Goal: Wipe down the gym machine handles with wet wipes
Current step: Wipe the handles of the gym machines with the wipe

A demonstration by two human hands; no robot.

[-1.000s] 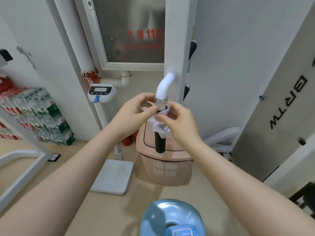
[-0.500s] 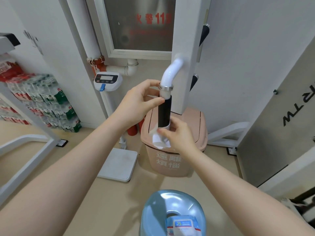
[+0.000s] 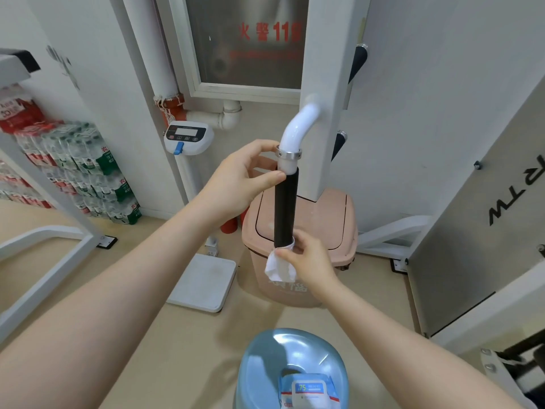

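A black foam handle [image 3: 285,206] hangs straight down from a curved white tube [image 3: 298,125] on the white machine post [image 3: 330,84]. My left hand [image 3: 244,175] pinches the top of the handle just under its metal collar. My right hand [image 3: 306,258] holds a white wet wipe [image 3: 278,267] wrapped around the handle's bottom end, with loose cloth hanging below. A pack of wet wipes [image 3: 308,392] lies on a blue water jug [image 3: 292,367] at the bottom edge.
A pink lidded bin [image 3: 330,219] stands right behind the handle. A white scale [image 3: 203,281] with its display column is to the left, stacked bottled water [image 3: 88,178] beyond. Two more black handles [image 3: 358,59] stick out of the post. A grey machine panel [image 3: 486,231] stands at right.
My right hand has slid the wipe down the black handle from the collar to the bottom end. My left hand has stayed at the top.
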